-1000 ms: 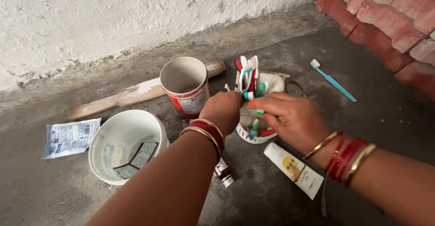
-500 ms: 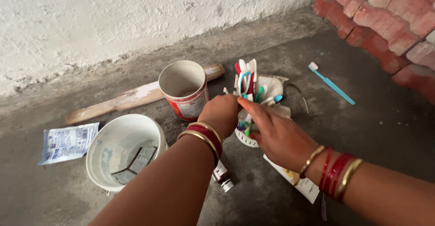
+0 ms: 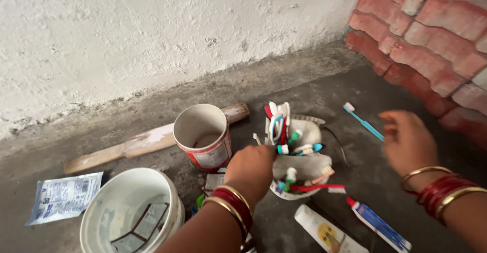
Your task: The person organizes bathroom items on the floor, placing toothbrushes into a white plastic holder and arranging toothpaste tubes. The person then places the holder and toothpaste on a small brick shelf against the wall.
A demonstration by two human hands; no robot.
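1. Left hand (image 3: 252,171) closed on the rim of the white basket (image 3: 299,174), steadying it on the floor near the wall.
2. Right hand (image 3: 406,141) blurred, fingers loosely open and empty, beside the blue toothbrush (image 3: 363,121).
3. Basket crammed with upright toothbrushes (image 3: 278,123).

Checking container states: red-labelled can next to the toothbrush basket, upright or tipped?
Upright. The red-labelled can stands on its base, its round open mouth facing up.

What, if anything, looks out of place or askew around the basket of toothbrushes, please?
One light blue toothbrush lies alone on the floor near the brick wall, apart from the white basket, where a red one hangs over the rim.
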